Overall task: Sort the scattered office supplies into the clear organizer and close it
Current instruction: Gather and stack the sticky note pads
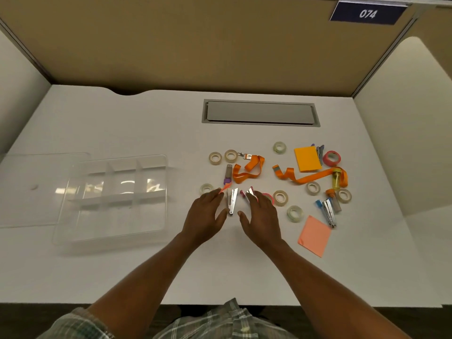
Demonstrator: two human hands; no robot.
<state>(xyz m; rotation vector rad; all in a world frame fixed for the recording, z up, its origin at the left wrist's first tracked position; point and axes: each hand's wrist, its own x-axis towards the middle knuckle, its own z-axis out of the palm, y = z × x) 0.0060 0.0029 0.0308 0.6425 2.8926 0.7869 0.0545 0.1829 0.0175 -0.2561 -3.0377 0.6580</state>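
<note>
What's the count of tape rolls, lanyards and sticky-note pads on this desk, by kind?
Clear plastic tape rolls: 8
Pink tape rolls: 2, one partly under the right hand
Orange fabric lanyards: 2
Square paper sticky-note pads: 2
Total: 14

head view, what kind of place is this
Probably an office cubicle or numbered workstation: tan partitions wall in a white desk on three sides, a cable hatch is set in the desktop, and a blue sign reads 074.
</note>
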